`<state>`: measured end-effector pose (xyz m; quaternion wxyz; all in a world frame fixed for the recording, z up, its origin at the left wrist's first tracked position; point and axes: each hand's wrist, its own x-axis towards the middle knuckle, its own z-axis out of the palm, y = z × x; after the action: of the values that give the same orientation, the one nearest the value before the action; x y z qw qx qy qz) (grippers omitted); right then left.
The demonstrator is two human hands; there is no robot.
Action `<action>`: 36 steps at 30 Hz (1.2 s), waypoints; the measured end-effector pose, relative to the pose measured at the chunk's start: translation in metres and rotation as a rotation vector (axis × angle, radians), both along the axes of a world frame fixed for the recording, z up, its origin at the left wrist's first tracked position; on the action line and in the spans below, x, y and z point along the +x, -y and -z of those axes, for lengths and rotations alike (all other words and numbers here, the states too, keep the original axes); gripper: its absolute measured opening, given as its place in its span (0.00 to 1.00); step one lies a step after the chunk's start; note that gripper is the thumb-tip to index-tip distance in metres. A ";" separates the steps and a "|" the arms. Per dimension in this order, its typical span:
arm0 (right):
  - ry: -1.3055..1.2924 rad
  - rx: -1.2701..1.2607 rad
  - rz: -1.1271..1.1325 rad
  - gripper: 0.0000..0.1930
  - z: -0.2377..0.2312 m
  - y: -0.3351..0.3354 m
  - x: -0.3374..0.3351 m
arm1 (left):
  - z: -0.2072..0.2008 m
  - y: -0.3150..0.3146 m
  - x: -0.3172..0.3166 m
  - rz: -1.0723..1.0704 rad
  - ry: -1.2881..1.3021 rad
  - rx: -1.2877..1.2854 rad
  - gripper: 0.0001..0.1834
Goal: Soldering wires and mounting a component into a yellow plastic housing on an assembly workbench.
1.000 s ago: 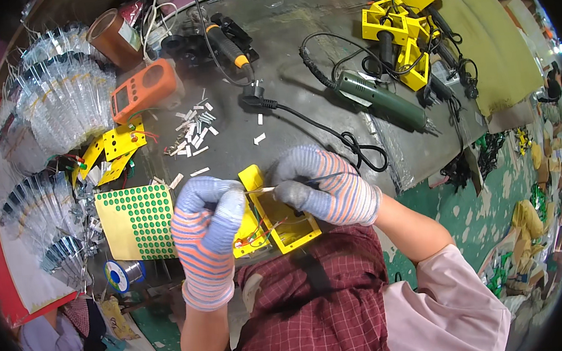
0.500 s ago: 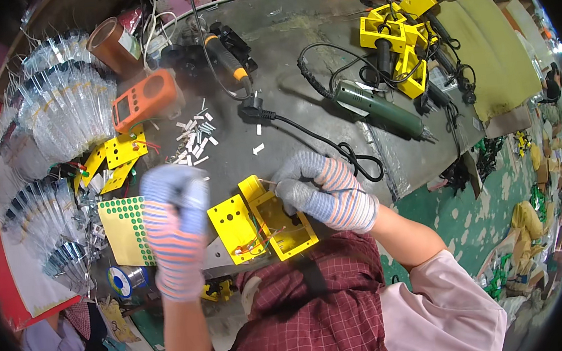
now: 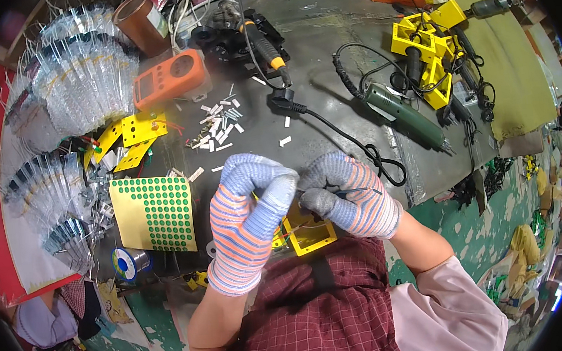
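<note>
My left hand (image 3: 248,218), in a striped knit glove, is closed in a pinch above the yellow box. Whatever its fingertips hold is hidden. My right hand (image 3: 350,199), gloved the same way with grey fingertips, pinches a thin dark stick-like thing (image 3: 361,190) that runs back across the palm. The fingertips of both hands nearly meet. Beneath them stands an open yellow box (image 3: 315,245) with thin wires inside, at the table's near edge. The left hand covers most of the yellow panel (image 3: 278,240) beside it.
A sheet of green round stickers (image 3: 131,219) and a solder spool (image 3: 127,264) lie left. Small white pieces (image 3: 220,124), an orange meter (image 3: 169,79) and yellow plates (image 3: 143,129) sit beyond. A green electric screwdriver (image 3: 404,114), its cord and yellow housings (image 3: 437,88) lie right.
My left hand has moved right, from beside the sticker sheet to my right hand's fingertips, and now covers most of the yellow panel. The whole view has shifted slightly.
</note>
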<state>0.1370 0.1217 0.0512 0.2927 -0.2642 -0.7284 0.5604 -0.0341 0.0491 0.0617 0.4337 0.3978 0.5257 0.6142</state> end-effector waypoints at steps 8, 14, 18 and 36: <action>-0.298 -0.451 0.053 0.06 0.020 0.005 0.009 | 0.039 0.019 -0.054 -0.409 -0.573 -0.045 0.11; -0.537 -0.762 0.126 0.10 0.035 0.003 0.016 | 0.017 0.036 -0.095 -0.194 -0.604 -0.224 0.06; -0.643 -0.910 0.135 0.09 0.038 0.000 0.018 | 0.009 0.053 -0.068 0.087 -0.562 -0.185 0.06; -0.213 -0.235 0.034 0.08 0.021 -0.011 0.024 | 0.011 -0.001 -0.026 0.722 -0.809 -0.102 0.07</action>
<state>0.1613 0.1328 0.0302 0.3446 -0.2480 -0.6181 0.6615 -0.0605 0.0506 0.0504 0.3988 0.7361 0.5099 0.1979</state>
